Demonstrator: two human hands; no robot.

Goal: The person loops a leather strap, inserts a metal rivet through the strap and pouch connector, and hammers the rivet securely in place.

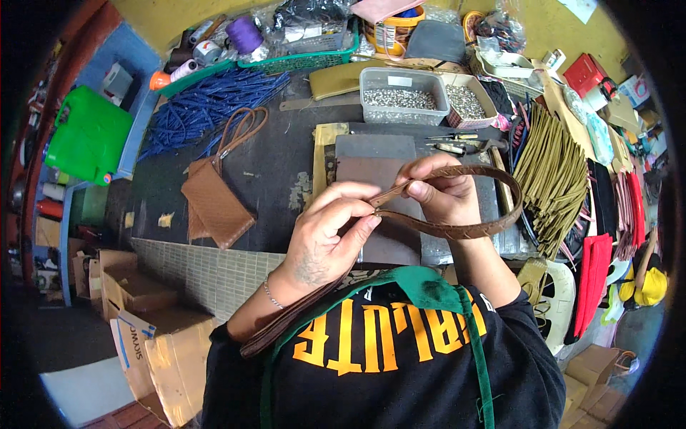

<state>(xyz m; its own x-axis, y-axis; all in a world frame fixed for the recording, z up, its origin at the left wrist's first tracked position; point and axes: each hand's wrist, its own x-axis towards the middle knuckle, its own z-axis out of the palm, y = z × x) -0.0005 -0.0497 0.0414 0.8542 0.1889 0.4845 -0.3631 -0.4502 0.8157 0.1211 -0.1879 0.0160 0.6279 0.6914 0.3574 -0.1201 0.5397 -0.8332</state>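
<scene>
So, closest to the wearer there's a dark brown strip running under the left forearm (no idea whether it joins anything, the hand covers that end). Just past it, the brown strap is up in the air between both hands, bent into a loop with its long axis going left-right. Its ends meet at the left hand, whose grip is pinched on them by a small metal fitting. The right hand has thumb and fingers clamped on the upper run, so it's nearer the loop's far bend, which sticks out to its right.

Further off on the worktop, a brown pouch lies to the left. Behind: a clear tub full of small silvery bits, with a pale basket of similar bits beside it.
</scene>
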